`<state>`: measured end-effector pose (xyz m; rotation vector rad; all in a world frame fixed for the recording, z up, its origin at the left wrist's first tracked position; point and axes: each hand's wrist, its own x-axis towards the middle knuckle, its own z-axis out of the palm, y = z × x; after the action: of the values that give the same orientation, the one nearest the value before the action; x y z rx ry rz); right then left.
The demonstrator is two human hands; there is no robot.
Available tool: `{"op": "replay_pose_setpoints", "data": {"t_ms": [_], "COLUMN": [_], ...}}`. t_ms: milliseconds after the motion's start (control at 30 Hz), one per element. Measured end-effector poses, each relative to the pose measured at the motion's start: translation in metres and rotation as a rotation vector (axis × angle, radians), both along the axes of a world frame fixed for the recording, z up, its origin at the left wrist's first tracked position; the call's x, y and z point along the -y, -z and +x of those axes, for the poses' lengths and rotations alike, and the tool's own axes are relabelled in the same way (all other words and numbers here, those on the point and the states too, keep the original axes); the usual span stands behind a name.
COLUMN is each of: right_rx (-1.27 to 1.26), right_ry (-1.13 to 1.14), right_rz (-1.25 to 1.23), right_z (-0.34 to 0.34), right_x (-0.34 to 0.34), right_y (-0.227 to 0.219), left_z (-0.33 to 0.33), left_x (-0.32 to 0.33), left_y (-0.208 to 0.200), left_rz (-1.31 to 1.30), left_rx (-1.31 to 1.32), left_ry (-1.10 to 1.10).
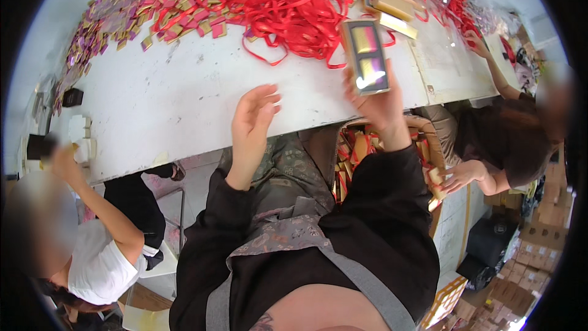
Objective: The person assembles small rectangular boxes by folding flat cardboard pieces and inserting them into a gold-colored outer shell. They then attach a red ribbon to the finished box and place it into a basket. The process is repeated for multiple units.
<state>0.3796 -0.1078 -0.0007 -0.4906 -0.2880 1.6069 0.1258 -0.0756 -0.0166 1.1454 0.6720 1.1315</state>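
My right hand (381, 107) grips a small black gift box (367, 56) from below and lifts it over the white table (202, 95). Through its glossy clear lid show two blocks in gold and pink-purple. Above the table's near edge hovers my left hand (250, 124), empty, its fingers loosely bent and apart. A tangled heap of red ribbon (294, 9) lies on the table beyond both hands. Behind the held box are several gold boxes (392, 5), partly in a pile.
Many small gold and pink pieces (177, 9) spread over the table's far left. Under the edge at right stands a carton (435, 141) filled with gold-and-red boxes. One co-worker (110, 263) sits at left; another (502, 141) reaches to the carton and table at right.
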Motion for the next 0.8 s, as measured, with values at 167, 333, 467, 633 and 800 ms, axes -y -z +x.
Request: {"op": "replay_pose_setpoints", "data": {"t_ms": [167, 333, 467, 633, 800], "right_rx": [0.359, 1.181, 1.645, 2.092, 2.366], "right_ry": [-0.298, -0.603, -0.872, 0.319, 0.476], "right_rz": [0.03, 0.197, 0.251, 0.207, 0.45], "right_z": [-0.095, -0.105, -0.108, -0.053, -0.01], "right_x": [0.008, -0.017, -0.03, -0.037, -0.045], "right_y": [0.031, 0.002, -0.024, -0.021, 0.006], "left_z": [-0.006, -0.053, -0.063, -0.069, -0.055], "left_x": [-0.014, -0.007, 0.004, -0.009, -0.01], "left_y": [-0.009, 0.006, -0.059, -0.033, -0.01], "left_rz": [-0.211, 0.208, 0.769, 0.256, -0.332], "left_rx": [0.27, -0.217, -1.188, -0.661, 0.003], "left_ry": [0.201, -0.353, 0.116, 0.046, 0.265]}}
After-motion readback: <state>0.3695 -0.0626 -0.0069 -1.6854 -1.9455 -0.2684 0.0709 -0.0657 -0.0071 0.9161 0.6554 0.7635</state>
